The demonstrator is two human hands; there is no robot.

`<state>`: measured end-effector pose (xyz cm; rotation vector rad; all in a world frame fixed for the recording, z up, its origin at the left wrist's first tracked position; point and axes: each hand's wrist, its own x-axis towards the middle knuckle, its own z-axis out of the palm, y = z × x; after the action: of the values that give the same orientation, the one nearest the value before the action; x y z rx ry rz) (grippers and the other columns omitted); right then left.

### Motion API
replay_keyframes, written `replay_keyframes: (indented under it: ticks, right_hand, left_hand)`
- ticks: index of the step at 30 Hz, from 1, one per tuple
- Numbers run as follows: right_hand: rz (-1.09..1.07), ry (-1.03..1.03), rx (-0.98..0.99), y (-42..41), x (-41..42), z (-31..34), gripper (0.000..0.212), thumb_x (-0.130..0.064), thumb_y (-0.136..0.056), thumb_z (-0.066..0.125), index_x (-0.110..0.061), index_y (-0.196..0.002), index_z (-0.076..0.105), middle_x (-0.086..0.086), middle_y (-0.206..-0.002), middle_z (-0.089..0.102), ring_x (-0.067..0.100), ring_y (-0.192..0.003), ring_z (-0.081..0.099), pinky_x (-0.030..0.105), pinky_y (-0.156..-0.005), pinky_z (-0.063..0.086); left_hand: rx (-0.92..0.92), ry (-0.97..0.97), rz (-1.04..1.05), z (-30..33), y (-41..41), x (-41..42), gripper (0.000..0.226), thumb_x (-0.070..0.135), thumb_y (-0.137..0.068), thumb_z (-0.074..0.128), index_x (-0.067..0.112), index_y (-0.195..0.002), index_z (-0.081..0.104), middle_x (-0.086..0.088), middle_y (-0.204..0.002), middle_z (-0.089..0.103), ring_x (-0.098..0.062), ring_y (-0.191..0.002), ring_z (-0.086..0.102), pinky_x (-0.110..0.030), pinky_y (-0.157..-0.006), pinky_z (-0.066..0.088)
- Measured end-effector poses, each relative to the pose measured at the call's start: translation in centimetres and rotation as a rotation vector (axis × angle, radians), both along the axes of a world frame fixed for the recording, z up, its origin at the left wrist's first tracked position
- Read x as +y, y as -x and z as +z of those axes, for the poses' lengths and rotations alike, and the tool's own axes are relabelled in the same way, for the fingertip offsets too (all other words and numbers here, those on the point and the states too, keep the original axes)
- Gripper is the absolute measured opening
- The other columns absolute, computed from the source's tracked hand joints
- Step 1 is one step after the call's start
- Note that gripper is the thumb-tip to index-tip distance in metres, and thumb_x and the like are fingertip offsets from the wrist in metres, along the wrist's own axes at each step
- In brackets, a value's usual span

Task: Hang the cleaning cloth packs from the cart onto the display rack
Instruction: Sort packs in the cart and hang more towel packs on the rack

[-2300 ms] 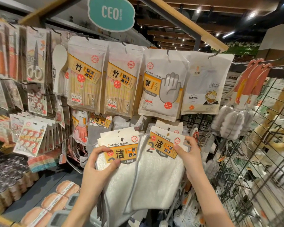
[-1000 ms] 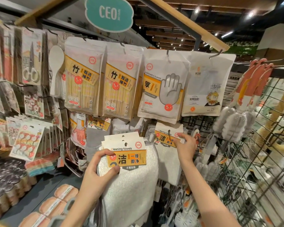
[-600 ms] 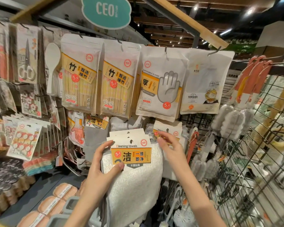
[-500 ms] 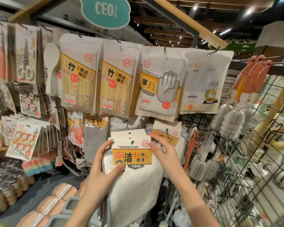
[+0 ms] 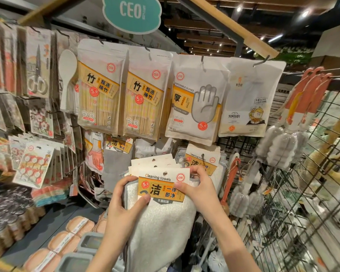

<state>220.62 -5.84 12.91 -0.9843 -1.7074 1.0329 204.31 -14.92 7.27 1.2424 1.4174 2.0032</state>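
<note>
Head view, both hands (image 5: 124, 205) gripping "Cleaning towels" packs (image 5: 161, 188), "CEO" sign (image 5: 132, 11)

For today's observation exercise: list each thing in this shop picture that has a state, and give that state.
Left hand: grips the stack of towel packs.
Right hand: pinches the front pack's card.
Stack of towel packs: held, not yet hung.
Hung towel pack: on its hook.
Glove pack: hanging.
</note>
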Motion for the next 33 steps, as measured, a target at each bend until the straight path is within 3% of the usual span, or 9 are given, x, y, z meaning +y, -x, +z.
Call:
replay_keyframes:
  ticks: [2,7,10,17,20,22,24,28,33]
  right_hand:
    - [-0.005,-0.022,0.007,-0.2,0.2,0.0,0.033,-0.007,-0.072,0.078,-0.017,-0.091,0.052,0.004,-0.098,0.065,0.025,-0.101,0.059,0.045,-0.090,0.048]
    - [-0.001,0.028,0.137,-0.9,0.6,-0.2,0.030,-0.004,-0.077,0.073,-0.018,-0.088,0.048,0.007,-0.094,0.070,0.027,-0.093,0.067,0.054,-0.084,0.052]
    - [0.010,0.035,0.174,-1.0,0.8,-0.2,0.031,-0.004,-0.077,0.074,-0.019,-0.088,0.049,0.009,-0.094,0.071,0.029,-0.091,0.068,0.057,-0.081,0.053]
    - [-0.011,0.017,0.288,-1.9,1.5,-0.4,0.033,-0.003,-0.078,0.072,-0.026,-0.090,0.052,0.007,-0.097,0.072,0.027,-0.092,0.069,0.045,-0.074,0.058]
    - [-0.067,0.013,0.320,-2.8,2.3,-0.9,0.035,-0.002,-0.080,0.070,-0.027,-0.095,0.052,0.000,-0.097,0.071,0.022,-0.097,0.067,0.037,-0.074,0.058]
    - [-0.155,0.031,0.331,-3.3,3.3,-1.4,0.035,-0.001,-0.080,0.069,-0.021,-0.103,0.051,-0.001,-0.102,0.066,0.022,-0.105,0.063,0.039,-0.081,0.056]
    - [-0.227,0.046,0.315,-3.6,4.3,-2.0,0.037,-0.001,-0.080,0.070,-0.020,-0.106,0.051,-0.003,-0.102,0.062,0.020,-0.109,0.058,0.036,-0.083,0.053]
    - [-0.285,0.010,0.305,-3.7,5.6,-2.6,0.034,-0.001,-0.082,0.067,-0.022,-0.104,0.053,-0.013,-0.102,0.057,0.013,-0.109,0.053,0.017,-0.070,0.049]
    - [-0.390,-0.026,0.308,-4.2,7.4,-2.8,0.033,-0.004,-0.084,0.066,-0.023,-0.106,0.052,-0.016,-0.097,0.053,0.009,-0.105,0.050,0.008,-0.064,0.042]
  left_hand:
    - [0.030,0.022,-0.009,0.3,0.3,-0.1,0.046,0.025,-0.066,0.078,0.047,-0.101,0.056,0.030,-0.111,0.060,0.012,-0.105,0.053,-0.005,-0.083,0.039]
    - [0.047,0.086,-0.036,0.7,1.1,-0.2,0.051,0.057,-0.059,0.073,0.053,-0.108,0.056,0.034,-0.114,0.058,0.017,-0.107,0.049,-0.016,-0.086,0.037]
    - [0.016,0.099,-0.018,0.8,0.9,-0.3,0.052,0.063,-0.057,0.071,0.055,-0.106,0.055,0.037,-0.110,0.057,0.020,-0.104,0.049,-0.017,-0.085,0.037]
    - [-0.005,0.063,0.007,0.9,1.0,-0.7,0.042,0.048,-0.063,0.074,0.049,-0.102,0.057,0.044,-0.110,0.053,0.027,-0.102,0.044,-0.014,-0.083,0.033]
    - [-0.037,0.008,0.019,0.9,1.1,-0.6,0.043,0.017,-0.073,0.081,0.046,-0.096,0.058,0.041,-0.101,0.058,0.016,-0.090,0.058,-0.012,-0.073,0.047]
    - [-0.090,-0.027,0.006,0.7,1.3,-0.6,0.043,0.006,-0.078,0.074,0.042,-0.097,0.060,0.037,-0.099,0.060,0.007,-0.084,0.065,-0.012,-0.065,0.052]
    - [-0.108,-0.046,0.002,0.6,1.4,-0.5,0.042,0.003,-0.079,0.071,0.040,-0.098,0.061,0.035,-0.102,0.060,0.004,-0.084,0.067,-0.014,-0.063,0.054]
    - [-0.101,-0.037,-0.016,0.4,1.4,-0.5,0.042,0.003,-0.080,0.071,0.040,-0.099,0.062,0.033,-0.107,0.058,0.000,-0.091,0.066,-0.015,-0.063,0.054]
    - [-0.141,-0.045,0.020,0.6,1.9,-0.6,0.045,0.001,-0.081,0.069,0.043,-0.094,0.062,0.033,-0.104,0.058,0.001,-0.091,0.065,-0.012,-0.063,0.053]
